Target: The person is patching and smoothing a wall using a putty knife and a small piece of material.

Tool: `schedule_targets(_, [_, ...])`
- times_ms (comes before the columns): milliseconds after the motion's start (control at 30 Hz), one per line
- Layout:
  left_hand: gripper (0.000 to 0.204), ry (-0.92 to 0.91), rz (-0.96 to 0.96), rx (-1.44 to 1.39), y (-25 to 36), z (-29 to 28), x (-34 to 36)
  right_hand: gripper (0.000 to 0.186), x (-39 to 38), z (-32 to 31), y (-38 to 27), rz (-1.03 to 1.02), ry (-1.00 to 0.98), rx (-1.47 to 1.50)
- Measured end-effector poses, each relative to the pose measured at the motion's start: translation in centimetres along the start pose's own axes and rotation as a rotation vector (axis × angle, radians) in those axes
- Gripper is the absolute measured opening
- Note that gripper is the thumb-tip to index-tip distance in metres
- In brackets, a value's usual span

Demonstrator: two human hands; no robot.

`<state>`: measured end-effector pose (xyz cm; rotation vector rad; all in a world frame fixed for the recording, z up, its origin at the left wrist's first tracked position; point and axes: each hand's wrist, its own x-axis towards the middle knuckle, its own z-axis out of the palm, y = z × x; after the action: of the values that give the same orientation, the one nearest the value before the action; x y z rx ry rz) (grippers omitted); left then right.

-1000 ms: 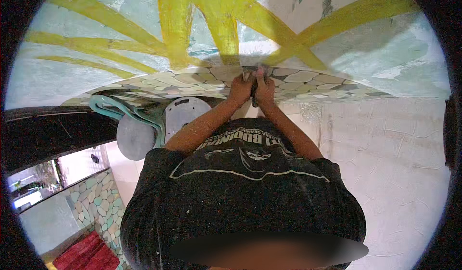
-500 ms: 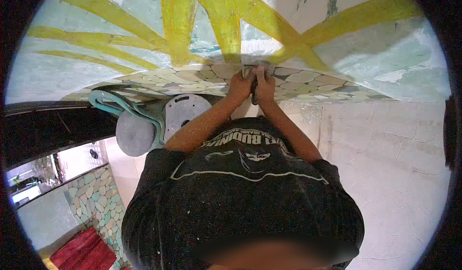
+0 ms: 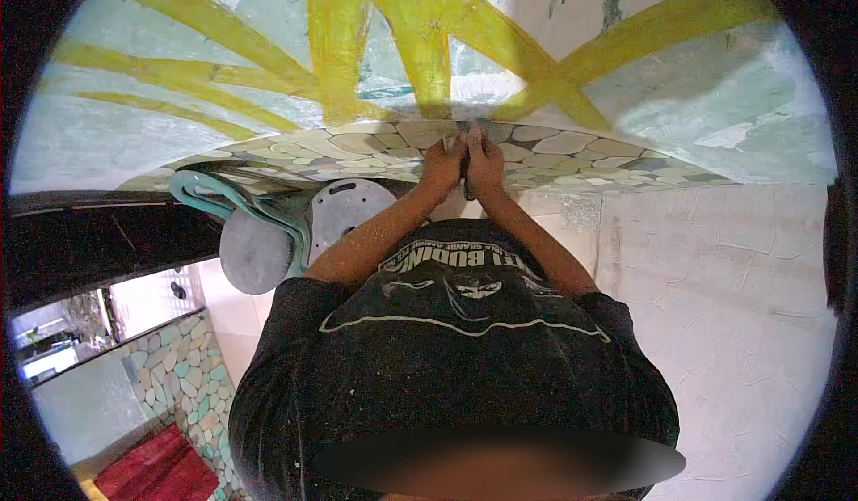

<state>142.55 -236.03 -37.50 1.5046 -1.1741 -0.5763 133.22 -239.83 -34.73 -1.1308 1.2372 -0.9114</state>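
Observation:
My right hand (image 3: 484, 166) is closed around a dark-handled scraper (image 3: 466, 190), its handle end sticking out below the fingers. The scraper's flat grey end is by the stone mosaic (image 3: 563, 143), near the border with the painted wall. Pressed close beside it on the left is my left hand (image 3: 440, 168), also closed. A thin pale strip shows at its fingertips, too small to name. My fingers hide most of the tool.
The wall (image 3: 223, 81) above carries broad yellow strokes on pale green. Left of my arm are a white plate with slots (image 3: 344, 215), a round grey disc (image 3: 255, 255) and a folded teal strip (image 3: 201, 188). A red cloth (image 3: 156, 470) lies at lower left.
Both hands have shifted a little to the left along the mosaic's upper edge, the scraper with them. The grey end now shows less beyond my fingers.

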Motion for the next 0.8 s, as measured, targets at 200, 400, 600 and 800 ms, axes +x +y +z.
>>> schedule_targets(200, [0.043,-0.167,-0.417,0.098,1.9,-1.7,1.0,0.052,0.6,0.5,0.5,-0.02,-0.038,-0.058])
schedule_targets(400, [0.048,-0.034,-0.528,-0.239,4.4,-3.0,1.3,0.055,-0.1,1.2,-0.3,-0.208,-0.062,-0.19])
schedule_targets(600, [0.048,-0.058,-0.555,-0.1,4.1,-3.3,0.5,0.049,0.1,1.9,1.5,-0.071,-0.017,-0.125])
schedule_targets(800, [0.051,-0.04,-0.158,0.188,1.0,-4.6,2.1,0.046,-1.5,3.4,-2.6,-0.112,-0.055,0.036])
